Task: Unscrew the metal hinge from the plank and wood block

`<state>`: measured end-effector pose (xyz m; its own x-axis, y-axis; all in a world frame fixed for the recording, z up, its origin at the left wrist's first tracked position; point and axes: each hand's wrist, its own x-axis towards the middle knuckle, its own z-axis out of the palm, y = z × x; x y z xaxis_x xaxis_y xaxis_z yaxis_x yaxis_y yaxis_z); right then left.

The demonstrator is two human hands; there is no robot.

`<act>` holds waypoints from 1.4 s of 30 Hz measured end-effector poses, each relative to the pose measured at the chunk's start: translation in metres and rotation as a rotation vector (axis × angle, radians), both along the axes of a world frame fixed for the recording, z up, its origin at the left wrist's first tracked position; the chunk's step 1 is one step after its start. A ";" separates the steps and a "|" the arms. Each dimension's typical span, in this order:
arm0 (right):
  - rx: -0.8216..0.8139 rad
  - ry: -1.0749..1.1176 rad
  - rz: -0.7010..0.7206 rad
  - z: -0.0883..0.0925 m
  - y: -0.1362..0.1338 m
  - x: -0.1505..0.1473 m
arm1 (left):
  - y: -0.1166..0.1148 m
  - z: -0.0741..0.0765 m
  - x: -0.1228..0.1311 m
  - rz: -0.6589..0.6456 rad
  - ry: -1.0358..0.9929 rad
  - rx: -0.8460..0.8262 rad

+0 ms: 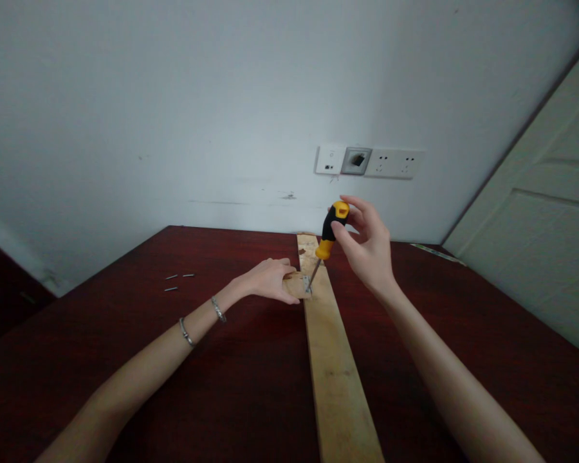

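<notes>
A long pale wooden plank (335, 360) lies lengthwise on the dark red table (222, 373). My right hand (367, 247) is closed round the black and yellow handle of a screwdriver (329, 233), held nearly upright. Its tip rests on a small metal bracket (307, 283) at the plank's left edge. My left hand (270, 280) lies curled on a small wooden block (293, 285) beside the plank, pressing it against the bracket. Two bracelets circle my left wrist.
Three loose screws (177, 281) lie on the table at the left. A white wall stands behind, with a row of sockets (369, 162). A pale door (535, 212) is at the right. A thin strip (434, 252) lies by the table's far right edge.
</notes>
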<state>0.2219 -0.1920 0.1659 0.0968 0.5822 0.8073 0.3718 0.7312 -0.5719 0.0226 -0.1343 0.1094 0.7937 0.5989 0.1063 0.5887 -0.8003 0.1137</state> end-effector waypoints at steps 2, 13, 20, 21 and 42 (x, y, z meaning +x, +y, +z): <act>0.015 0.038 0.014 -0.002 0.002 0.000 | -0.001 0.002 0.000 0.000 -0.003 -0.002; 0.016 -0.085 -0.030 -0.001 0.000 -0.002 | 0.004 -0.003 -0.001 0.004 0.002 -0.011; 0.063 -0.134 -0.143 -0.003 0.003 -0.002 | 0.007 -0.005 -0.003 -0.011 0.000 -0.008; 0.062 -0.146 -0.157 -0.003 0.003 -0.002 | 0.007 -0.005 -0.003 -0.012 0.001 -0.011; 0.026 -0.183 -0.032 -0.011 0.008 -0.005 | 0.008 -0.006 -0.003 -0.020 -0.030 -0.024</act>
